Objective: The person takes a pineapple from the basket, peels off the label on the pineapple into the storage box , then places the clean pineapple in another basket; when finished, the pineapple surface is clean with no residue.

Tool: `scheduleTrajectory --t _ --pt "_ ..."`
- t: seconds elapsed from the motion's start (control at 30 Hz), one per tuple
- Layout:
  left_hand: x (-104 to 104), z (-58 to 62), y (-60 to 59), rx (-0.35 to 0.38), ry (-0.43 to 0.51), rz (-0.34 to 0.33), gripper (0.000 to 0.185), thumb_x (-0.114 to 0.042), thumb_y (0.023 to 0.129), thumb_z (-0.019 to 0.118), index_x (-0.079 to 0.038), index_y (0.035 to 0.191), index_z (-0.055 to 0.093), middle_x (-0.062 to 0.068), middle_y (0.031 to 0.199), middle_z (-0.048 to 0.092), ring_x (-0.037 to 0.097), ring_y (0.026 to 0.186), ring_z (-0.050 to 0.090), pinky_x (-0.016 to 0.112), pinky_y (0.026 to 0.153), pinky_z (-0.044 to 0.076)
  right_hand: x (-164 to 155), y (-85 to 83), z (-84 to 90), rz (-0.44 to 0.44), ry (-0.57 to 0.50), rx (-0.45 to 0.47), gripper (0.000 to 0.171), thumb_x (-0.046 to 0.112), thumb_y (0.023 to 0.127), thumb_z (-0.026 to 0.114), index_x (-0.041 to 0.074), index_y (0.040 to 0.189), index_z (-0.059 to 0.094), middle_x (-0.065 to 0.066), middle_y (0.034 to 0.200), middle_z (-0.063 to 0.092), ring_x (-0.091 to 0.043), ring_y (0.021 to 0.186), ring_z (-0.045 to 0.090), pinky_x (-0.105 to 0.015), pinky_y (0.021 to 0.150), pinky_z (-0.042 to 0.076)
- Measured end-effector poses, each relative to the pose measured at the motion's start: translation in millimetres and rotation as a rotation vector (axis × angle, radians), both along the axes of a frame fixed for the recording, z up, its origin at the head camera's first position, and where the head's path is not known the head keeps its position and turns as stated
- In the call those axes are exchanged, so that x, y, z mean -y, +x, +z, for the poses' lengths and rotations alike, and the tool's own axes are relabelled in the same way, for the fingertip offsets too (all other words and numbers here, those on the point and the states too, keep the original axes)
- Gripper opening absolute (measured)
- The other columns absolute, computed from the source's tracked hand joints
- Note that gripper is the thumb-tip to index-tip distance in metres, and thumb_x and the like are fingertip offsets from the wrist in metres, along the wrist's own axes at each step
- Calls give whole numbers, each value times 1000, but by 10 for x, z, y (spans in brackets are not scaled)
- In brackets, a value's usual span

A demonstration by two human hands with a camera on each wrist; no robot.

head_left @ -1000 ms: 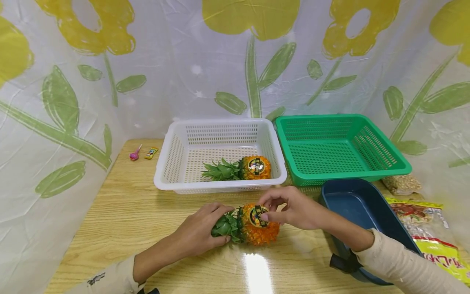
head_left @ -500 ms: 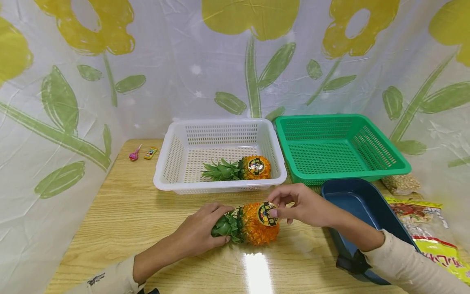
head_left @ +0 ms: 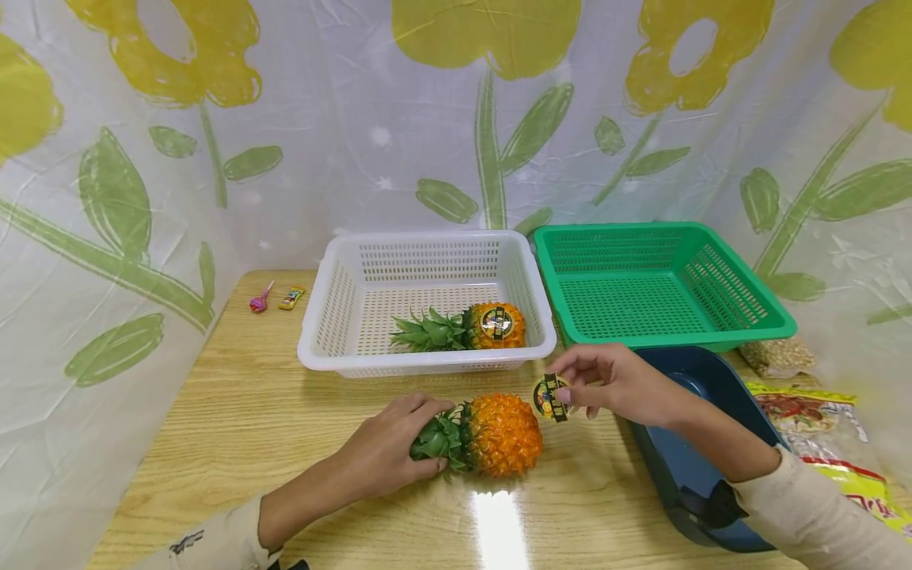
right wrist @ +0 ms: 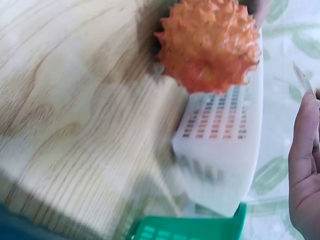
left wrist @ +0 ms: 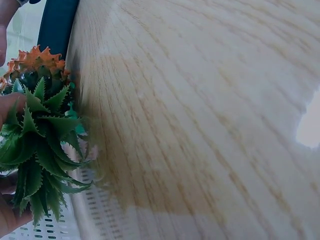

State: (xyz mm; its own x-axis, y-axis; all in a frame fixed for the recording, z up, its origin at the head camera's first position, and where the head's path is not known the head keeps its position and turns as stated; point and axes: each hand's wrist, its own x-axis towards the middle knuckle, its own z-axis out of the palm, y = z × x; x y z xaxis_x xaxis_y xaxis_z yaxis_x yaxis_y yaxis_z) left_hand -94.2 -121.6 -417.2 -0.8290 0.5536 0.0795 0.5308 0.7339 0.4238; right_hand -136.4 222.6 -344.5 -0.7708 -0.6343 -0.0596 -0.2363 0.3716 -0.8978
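Note:
On the wooden table lies a small orange pineapple (head_left: 504, 437) with its green crown to the left. My left hand (head_left: 388, 445) grips it by the crown; in the left wrist view the spiky leaves (left wrist: 42, 145) show between thumb and fingers. Just right of the fruit, my right hand (head_left: 618, 388) pinches a round black-and-gold label (head_left: 552, 397), held apart from the pineapple. The right wrist view shows the label only edge-on. Another pineapple (head_left: 496, 324), bearing a similar label, lies in the white basket (head_left: 427, 362) behind.
A green basket (head_left: 677, 342) stands right of the white one, with a dark blue tub (head_left: 659, 475) in front of it. Food packets (head_left: 819, 427) lie at far right. A lollipop (head_left: 260, 301) and a small yellow packet (head_left: 291, 298) lie back left.
The label has come off the front pineapple. My right hand has carried it to the right, away from the fruit. My left hand has stayed on the crown.

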Motion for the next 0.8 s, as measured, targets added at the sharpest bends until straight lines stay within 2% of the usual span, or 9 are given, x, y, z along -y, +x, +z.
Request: scheduleTrajectory --t 0.33,0.53,0.8 --pt "3 -9 -8 7 3 1 66 -37 82 81 -20 141 55 1 127 59 18 112 59 39 79 54 -255 -41 -27 -36 64 21 33 14 98 66 0 127 61 -11 98 63 -17 76 64 -39 65 57" --pt "-1 -16 -12 -3 9 -5 65 -37 83 81 -20 140 55 0 126 59 18 111 59 39 80 54 -432 -47 -52 -30 77 16 34 13 99 64 -2 129 60 -9 98 64 -22 77 65 -39 66 57" --pt "4 -24 -10 -14 11 -7 66 -37 82 81 -20 140 55 0 125 59 18 110 59 39 80 55 -729 -34 -109 36 -7 25 31 3 100 59 -9 129 56 -2 97 68 -22 78 65 -37 65 55"
